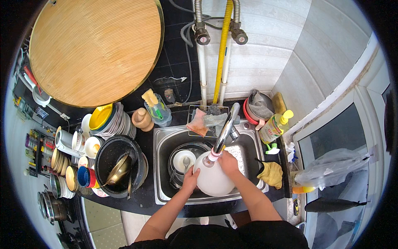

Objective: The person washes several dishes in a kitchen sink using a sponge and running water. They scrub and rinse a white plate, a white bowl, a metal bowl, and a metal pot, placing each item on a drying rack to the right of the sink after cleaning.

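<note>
A large white plate point(214, 182) is tilted over the steel sink point(157, 174), beneath the chrome faucet point(228, 124). My left hand point(190, 180) grips its left edge, thumb on the face. At its upper right edge my right hand point(229, 162) holds on, fingers partly hidden by the pink-ringed faucet nozzle point(212, 156). A bit of yellow shows near those fingertips; I cannot tell what it is. Left of the plate, a white bowl point(180, 158) with a metal spoon point(186, 162) sits in stacked pans point(174, 174) in the sink.
A wire rack point(190, 116) with cloths stands behind the sink. To the right are a dish soap bottle point(273, 127) and a yellow cloth point(271, 174). On the left stand a black basin point(104, 155) holding a ladle, a wooden mortar point(143, 119) and stacked plates point(119, 124).
</note>
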`<move>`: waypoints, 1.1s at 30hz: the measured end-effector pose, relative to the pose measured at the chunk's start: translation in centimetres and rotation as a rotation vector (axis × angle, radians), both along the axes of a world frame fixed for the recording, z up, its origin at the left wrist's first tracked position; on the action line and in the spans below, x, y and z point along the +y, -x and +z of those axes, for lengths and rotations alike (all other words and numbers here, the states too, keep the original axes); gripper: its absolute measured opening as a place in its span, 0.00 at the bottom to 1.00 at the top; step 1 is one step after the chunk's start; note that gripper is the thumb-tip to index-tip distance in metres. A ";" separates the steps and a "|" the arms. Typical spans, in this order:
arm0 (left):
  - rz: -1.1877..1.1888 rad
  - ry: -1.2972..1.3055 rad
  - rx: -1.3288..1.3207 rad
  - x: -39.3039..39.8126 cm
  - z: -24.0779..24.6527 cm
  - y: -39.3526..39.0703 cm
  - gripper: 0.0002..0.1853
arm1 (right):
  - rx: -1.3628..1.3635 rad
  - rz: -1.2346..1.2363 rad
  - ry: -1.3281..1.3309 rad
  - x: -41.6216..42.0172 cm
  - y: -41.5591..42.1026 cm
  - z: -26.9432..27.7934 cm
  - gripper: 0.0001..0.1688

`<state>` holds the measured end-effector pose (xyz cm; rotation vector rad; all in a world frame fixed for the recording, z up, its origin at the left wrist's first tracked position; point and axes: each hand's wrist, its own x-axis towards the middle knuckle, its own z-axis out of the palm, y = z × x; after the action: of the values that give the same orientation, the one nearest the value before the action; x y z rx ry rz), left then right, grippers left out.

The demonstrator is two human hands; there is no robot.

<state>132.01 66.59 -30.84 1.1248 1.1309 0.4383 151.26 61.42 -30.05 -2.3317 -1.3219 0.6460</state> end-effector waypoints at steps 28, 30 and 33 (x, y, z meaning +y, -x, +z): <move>-1.000 -1.186 0.306 -4.3 0.3 -0.9 0.32 | 1.305 -0.678 -0.381 -8.6 2.8 -1.6 0.33; -0.874 -1.278 0.507 -2.6 0.6 -0.2 0.30 | 1.341 -0.649 -0.288 -8.9 1.9 -0.7 0.34; -0.965 -1.252 0.425 -1.2 0.7 0.0 0.29 | 1.486 -0.652 -0.046 -8.5 0.8 -0.5 0.31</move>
<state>132.01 65.39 -30.17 2.7630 0.4201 0.0797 150.50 52.90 -30.52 -1.3189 0.0959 1.5389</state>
